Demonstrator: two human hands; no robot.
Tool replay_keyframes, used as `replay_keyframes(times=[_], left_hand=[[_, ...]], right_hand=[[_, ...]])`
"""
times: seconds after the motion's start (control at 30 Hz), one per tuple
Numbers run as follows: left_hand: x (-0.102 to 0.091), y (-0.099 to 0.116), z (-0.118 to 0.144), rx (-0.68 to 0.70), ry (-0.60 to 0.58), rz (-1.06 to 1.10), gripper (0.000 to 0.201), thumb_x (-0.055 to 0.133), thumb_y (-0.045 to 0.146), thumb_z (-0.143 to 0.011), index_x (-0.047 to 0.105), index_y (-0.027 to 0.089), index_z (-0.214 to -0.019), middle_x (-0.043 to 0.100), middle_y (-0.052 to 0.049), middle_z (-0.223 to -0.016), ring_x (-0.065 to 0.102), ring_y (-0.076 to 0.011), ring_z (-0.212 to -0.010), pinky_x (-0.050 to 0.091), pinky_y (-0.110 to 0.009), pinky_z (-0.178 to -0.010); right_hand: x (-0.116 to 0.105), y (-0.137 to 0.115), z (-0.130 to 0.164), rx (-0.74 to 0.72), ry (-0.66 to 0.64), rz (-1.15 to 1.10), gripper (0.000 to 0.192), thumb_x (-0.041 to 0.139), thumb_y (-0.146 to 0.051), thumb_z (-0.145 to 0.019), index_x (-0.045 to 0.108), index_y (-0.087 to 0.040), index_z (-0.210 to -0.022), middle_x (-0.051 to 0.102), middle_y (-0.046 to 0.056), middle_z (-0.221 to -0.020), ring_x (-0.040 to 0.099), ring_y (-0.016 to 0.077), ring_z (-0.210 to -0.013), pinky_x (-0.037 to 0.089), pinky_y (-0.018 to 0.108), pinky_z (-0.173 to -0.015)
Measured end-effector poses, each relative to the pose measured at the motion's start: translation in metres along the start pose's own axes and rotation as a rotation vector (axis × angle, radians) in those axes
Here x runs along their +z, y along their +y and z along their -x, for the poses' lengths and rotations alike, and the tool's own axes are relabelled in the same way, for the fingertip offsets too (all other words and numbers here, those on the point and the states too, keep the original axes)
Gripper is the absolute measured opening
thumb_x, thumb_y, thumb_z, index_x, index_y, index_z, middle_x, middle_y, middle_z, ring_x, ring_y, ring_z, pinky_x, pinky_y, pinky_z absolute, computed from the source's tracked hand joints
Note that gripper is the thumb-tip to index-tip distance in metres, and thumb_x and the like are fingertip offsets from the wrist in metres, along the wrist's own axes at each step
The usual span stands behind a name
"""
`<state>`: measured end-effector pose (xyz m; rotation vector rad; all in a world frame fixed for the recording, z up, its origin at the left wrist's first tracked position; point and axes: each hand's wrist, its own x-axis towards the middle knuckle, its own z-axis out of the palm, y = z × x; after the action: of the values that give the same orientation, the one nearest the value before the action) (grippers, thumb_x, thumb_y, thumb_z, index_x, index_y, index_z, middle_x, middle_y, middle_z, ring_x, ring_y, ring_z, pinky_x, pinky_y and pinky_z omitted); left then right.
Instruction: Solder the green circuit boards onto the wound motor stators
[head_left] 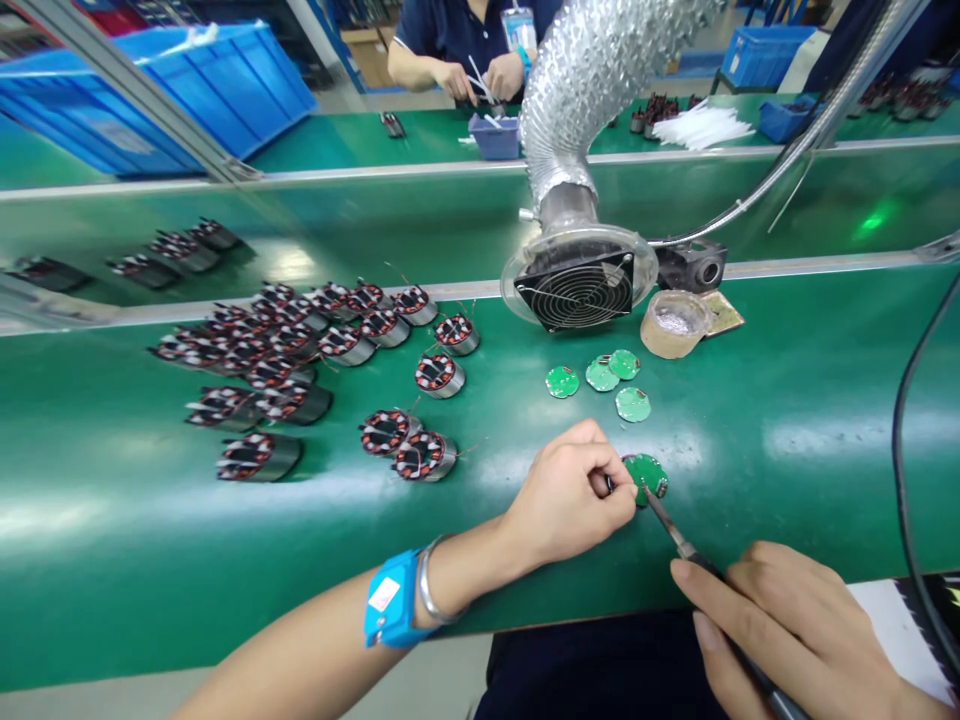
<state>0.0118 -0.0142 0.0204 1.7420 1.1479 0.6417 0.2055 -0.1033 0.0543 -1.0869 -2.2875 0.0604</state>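
On my feed this looks like soldering — circuit board (646, 472) on the near side of the fan hood (581, 290), my right hand (799, 620) gripping the iron (681, 543), left hand (571, 490) pinched closed on something I can't make out — calling next for a steady tip.
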Motion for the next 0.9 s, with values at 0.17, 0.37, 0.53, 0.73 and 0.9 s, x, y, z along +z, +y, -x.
replay_keyframes(times=[0.17, 0.37, 0.53, 0.73, 0.9], left_hand=[[-0.001, -0.001, 0.000, 0.016, 0.000, 0.006, 0.009, 0.064, 0.012, -0.070, 0.067, 0.016, -0.062, 0.054, 0.002, -0.071, 0.050, -0.0060, -0.056, 0.043, -0.018, -0.052], [-0.002, 0.003, 0.000, 0.006, -0.003, -0.004, 0.009, 0.064, 0.011, -0.069, 0.067, 0.016, -0.062, 0.054, 0.002, -0.070, 0.050, -0.0059, -0.055, 0.043, -0.019, -0.053], [0.000, 0.005, 0.000, -0.001, 0.010, -0.035, 0.010, 0.063, 0.010, -0.068, 0.066, 0.016, -0.060, 0.053, 0.002, -0.068, 0.049, -0.0064, -0.056, 0.041, -0.019, -0.053], [0.002, 0.005, 0.001, 0.007, 0.029, -0.037, 0.009, 0.064, 0.009, -0.067, 0.065, 0.015, -0.060, 0.052, 0.002, -0.067, 0.048, -0.0064, -0.056, 0.040, -0.019, -0.053], [0.001, 0.005, 0.000, 0.027, 0.029, -0.043, 0.010, 0.064, 0.007, -0.066, 0.065, 0.015, -0.060, 0.052, 0.002, -0.065, 0.049, -0.0077, -0.058, 0.039, -0.019, -0.054]], right_hand=[[-0.004, -0.002, 0.002, 0.013, -0.030, -0.011, 0.029, 0.057, -0.006, -0.081, 0.065, -0.013, -0.108, 0.061, 0.001, -0.064, 0.058, 0.0132, -0.054, 0.053, 0.026, -0.050], [-0.003, -0.002, 0.005, 0.004, -0.035, -0.010, 0.028, 0.057, -0.004, -0.080, 0.065, -0.009, -0.107, 0.060, 0.002, -0.062, 0.055, 0.0133, -0.053, 0.050, 0.027, -0.048], [-0.003, -0.001, 0.001, -0.012, -0.025, -0.019, 0.027, 0.056, -0.005, -0.081, 0.066, -0.011, -0.105, 0.061, 0.002, -0.063, 0.057, 0.0134, -0.054, 0.052, 0.026, -0.050], [-0.014, 0.000, -0.001, 0.026, 0.001, -0.025, 0.023, 0.057, -0.007, -0.083, 0.067, -0.014, -0.102, 0.063, 0.002, -0.063, 0.064, 0.0154, -0.060, 0.057, 0.027, -0.057], [-0.013, 0.012, 0.002, 0.053, 0.103, -0.021, 0.026, 0.054, -0.011, -0.086, 0.064, -0.015, -0.110, 0.063, 0.002, -0.066, 0.064, 0.0162, -0.061, 0.054, 0.027, -0.054]])
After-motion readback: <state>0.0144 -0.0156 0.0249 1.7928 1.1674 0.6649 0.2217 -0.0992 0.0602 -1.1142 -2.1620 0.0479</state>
